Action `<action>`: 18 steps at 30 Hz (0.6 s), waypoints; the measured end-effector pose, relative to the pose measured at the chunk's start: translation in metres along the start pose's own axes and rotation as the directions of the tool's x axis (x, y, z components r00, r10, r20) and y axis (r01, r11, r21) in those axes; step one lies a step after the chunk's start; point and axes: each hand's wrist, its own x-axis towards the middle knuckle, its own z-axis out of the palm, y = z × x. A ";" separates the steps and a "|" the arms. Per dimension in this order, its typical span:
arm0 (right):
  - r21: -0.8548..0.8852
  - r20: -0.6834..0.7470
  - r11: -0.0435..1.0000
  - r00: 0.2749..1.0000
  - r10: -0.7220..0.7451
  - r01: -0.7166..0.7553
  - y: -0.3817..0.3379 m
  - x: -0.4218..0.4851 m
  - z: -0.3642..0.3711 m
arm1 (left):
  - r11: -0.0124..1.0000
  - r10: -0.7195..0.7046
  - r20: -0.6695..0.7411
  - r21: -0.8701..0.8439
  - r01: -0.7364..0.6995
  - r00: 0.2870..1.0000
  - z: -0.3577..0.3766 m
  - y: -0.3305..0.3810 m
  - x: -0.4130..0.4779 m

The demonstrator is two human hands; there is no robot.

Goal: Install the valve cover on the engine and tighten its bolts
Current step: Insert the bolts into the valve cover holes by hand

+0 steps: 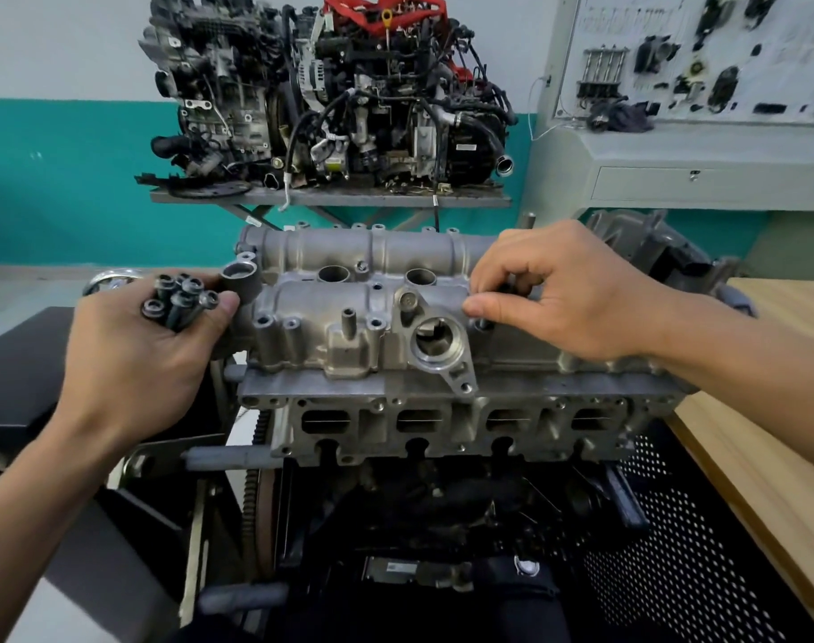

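The grey cast valve cover (340,294) lies on top of the engine's cylinder head (442,420) in the middle of the view. My left hand (150,359) grips a bundle of several dark bolts (180,299) at the cover's left end. My right hand (576,294) is over the cover's right half, its thumb and fingers curled round a dark bolt (507,288) that is mostly hidden. Another dark bolt (481,324) stands in the cover just below my thumb.
A wooden bench (776,410) runs along the right. A black box (15,364) stands at the left. Behind, another engine (331,95) sits on a grey stand, and a parts display board (702,53) hangs at the back right.
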 end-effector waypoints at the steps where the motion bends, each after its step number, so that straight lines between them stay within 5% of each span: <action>1: -0.006 0.002 1.000 1.000 0.004 -0.004 -0.001 0.000 -0.001 | 1.000 -0.004 -0.005 0.016 0.004 1.000 0.001 -0.002 0.001; 14: 0.050 0.168 0.997 0.985 0.045 -0.054 0.001 0.002 -0.015 | 0.999 -0.013 0.008 0.045 0.013 1.000 -0.003 0.003 -0.005; 18: -0.071 0.199 0.997 0.979 0.038 -0.024 -0.002 0.008 -0.018 | 0.996 -0.086 -0.020 0.001 0.087 0.996 -0.002 -0.005 -0.002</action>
